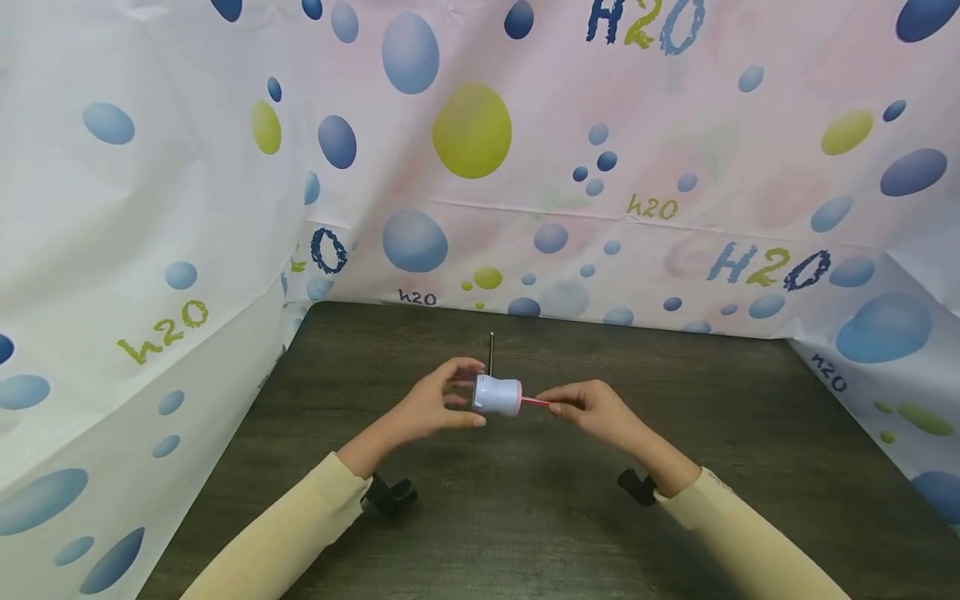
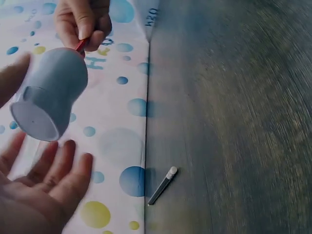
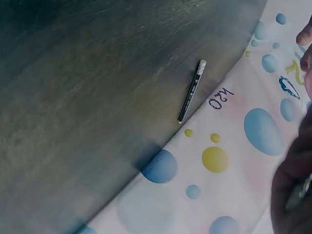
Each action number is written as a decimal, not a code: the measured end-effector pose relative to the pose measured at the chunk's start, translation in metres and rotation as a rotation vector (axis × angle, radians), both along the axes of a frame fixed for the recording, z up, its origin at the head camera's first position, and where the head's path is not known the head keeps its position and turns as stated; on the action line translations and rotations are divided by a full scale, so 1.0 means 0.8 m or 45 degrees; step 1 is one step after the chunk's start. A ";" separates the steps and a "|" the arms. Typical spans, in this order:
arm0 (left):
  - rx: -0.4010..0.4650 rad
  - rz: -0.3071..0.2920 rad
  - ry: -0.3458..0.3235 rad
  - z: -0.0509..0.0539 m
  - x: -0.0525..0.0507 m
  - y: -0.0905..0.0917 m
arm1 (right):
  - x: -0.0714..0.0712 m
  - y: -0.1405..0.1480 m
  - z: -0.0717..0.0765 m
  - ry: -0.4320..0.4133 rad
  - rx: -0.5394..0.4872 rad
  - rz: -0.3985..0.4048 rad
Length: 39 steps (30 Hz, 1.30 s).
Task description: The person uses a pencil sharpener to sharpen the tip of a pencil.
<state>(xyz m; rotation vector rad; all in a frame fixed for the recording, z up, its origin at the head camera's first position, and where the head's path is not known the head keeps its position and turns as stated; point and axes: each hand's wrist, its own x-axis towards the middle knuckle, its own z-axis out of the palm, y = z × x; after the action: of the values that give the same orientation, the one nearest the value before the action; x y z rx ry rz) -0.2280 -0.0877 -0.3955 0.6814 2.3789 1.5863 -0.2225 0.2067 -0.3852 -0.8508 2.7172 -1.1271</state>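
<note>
At far left on my head feed, a white sheet (image 1: 112,200) printed with blue and green bubbles and "h2O" lettering rises beside a dark wood-grain desk (image 1: 480,533). A cream left sleeve (image 1: 277,533) enters from below, a black fitting (image 1: 390,496) under its wrist. The left hand (image 1: 427,408) stands wide, thumb and fingers spread around the base of a pale blue, waisted cup (image 1: 497,395); I cannot tell whether any fingertip touches it. The cup is on its side in midair above the desk, between the two hands, its base toward the left hand and its pinkish-red rim toward the right. Just beyond it, a dark pencil (image 1: 491,357) with a whitish end lies on the desk, near the back edge by my wrist feeds. A thin red stick (image 1: 535,401) juts from the rim end, and the right hand (image 1: 596,408) pinches it narrowly between thumb and fingers. Farther right I see a second black fitting (image 1: 637,487) below the wrist, then the cream right sleeve (image 1: 750,533), with the bubble print along the desk's right side.
</note>
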 end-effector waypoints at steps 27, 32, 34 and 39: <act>-0.087 0.121 0.102 -0.009 0.006 -0.002 | -0.001 -0.008 0.009 -0.349 -0.057 0.016; 0.001 0.079 0.060 -0.007 0.004 -0.004 | -0.001 -0.012 0.001 -0.068 -0.001 -0.013; 0.044 0.070 -0.019 -0.005 0.002 -0.007 | 0.001 -0.014 -0.002 0.127 0.021 -0.040; 0.063 0.125 -0.307 -0.004 -0.005 -0.009 | 0.002 -0.016 -0.009 0.677 0.070 -0.044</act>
<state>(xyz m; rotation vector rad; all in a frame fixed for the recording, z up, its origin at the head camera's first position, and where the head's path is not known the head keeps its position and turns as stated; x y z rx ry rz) -0.2318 -0.0949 -0.3987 0.3621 2.2339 1.6657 -0.2210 0.1940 -0.3927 -1.2527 3.1674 -0.9296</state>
